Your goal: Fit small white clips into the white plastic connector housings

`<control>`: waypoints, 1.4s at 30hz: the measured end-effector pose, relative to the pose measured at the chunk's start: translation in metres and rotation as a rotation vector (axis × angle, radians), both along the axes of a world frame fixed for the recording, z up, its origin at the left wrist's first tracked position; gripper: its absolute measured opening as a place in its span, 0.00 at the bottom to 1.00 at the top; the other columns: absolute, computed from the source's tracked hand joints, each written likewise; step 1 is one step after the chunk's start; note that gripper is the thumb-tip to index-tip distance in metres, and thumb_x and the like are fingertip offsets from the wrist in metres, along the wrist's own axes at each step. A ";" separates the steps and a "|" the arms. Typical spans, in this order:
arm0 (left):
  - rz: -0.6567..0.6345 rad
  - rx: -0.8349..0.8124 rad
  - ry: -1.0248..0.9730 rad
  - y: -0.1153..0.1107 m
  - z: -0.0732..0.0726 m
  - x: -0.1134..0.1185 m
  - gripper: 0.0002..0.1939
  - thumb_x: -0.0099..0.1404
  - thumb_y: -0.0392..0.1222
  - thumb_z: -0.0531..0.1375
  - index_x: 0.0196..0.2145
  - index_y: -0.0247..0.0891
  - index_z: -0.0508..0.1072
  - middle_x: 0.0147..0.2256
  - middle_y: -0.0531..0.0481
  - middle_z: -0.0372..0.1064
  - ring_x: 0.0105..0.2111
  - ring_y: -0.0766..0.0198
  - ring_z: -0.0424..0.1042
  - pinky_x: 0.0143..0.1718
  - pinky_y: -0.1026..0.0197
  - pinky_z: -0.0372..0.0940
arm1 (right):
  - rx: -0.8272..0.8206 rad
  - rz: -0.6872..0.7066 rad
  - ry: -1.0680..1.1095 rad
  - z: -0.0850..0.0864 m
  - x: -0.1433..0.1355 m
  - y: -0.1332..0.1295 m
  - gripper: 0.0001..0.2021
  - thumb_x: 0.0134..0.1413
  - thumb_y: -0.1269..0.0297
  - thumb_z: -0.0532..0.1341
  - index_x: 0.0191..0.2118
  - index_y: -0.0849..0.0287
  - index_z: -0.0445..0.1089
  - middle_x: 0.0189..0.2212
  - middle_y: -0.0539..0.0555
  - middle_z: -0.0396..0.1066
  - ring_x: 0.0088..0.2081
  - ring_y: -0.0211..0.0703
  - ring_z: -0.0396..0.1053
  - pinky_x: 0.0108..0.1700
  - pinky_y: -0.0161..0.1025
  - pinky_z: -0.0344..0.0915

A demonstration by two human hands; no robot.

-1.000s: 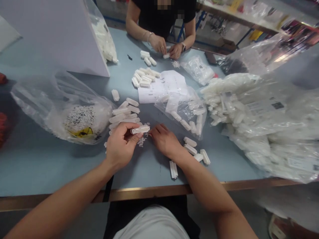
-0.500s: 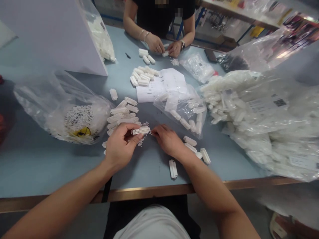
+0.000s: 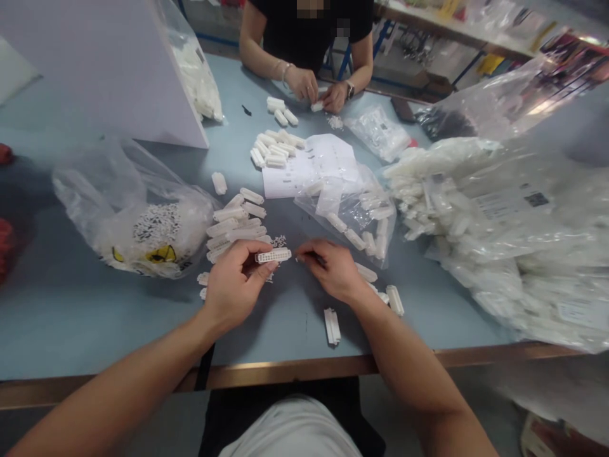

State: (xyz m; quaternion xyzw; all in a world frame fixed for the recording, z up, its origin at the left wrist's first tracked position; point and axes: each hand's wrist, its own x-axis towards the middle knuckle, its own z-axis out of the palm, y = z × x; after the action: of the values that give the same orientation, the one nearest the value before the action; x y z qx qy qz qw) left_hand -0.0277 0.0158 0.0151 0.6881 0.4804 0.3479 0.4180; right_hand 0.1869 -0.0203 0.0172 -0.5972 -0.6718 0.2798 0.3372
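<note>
My left hand (image 3: 231, 282) grips a white plastic connector housing (image 3: 273, 256) between thumb and fingers, its face with rows of small holes turned up toward me. Just right of it, my right hand (image 3: 333, 270) is closed in a pinch, with a tiny white piece at the fingertips, apart from the housing. Loose tiny white pieces (image 3: 278, 241) lie on the table behind and under the held housing, partly hidden by it. A heap of similar housings (image 3: 238, 227) sits beyond my left hand. One more housing (image 3: 332, 327) lies nearer the table edge, below my right wrist.
At left stands an open clear bag (image 3: 157, 225) of tiny white pieces. A printed sheet (image 3: 280, 184) lies under a bag of housings (image 3: 354, 238). Large filled bags (image 3: 504, 235) crowd the right side. Across the table, a person's hands (image 3: 304, 84) handle a white housing.
My right hand has moved slightly right, widening the gap to the housing. My left hand still holds the housing, now a little further right and lower in view.
</note>
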 end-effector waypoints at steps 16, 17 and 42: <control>-0.107 0.396 0.217 -0.005 0.011 0.001 0.07 0.67 0.44 0.60 0.41 0.41 0.74 0.37 0.49 0.76 0.38 0.58 0.75 0.41 0.57 0.71 | 0.245 -0.002 -0.011 0.015 -0.009 -0.012 0.03 0.60 0.69 0.66 0.36 0.53 0.76 0.33 0.50 0.78 0.36 0.40 0.73 0.39 0.36 0.68; -0.114 0.423 0.223 -0.005 0.010 0.001 0.07 0.68 0.43 0.60 0.42 0.41 0.74 0.37 0.49 0.76 0.39 0.57 0.75 0.42 0.57 0.71 | 0.255 0.007 -0.025 0.016 -0.009 -0.013 0.03 0.60 0.69 0.65 0.37 0.54 0.75 0.33 0.50 0.78 0.36 0.40 0.73 0.39 0.36 0.68; -0.249 0.588 0.134 -0.008 0.010 -0.001 0.07 0.69 0.33 0.59 0.44 0.40 0.71 0.39 0.49 0.76 0.41 0.63 0.75 0.43 0.62 0.71 | -0.350 0.019 0.673 0.013 -0.005 -0.008 0.18 0.47 0.63 0.73 0.45 0.55 0.72 0.37 0.50 0.76 0.37 0.41 0.74 0.40 0.39 0.70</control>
State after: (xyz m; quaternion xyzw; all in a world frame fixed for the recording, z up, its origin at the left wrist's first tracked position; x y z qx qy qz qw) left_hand -0.0286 0.0076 0.0249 0.8543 0.2977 0.3719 0.2081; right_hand 0.1823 -0.0282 0.0303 -0.5143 -0.4709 0.5740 0.4293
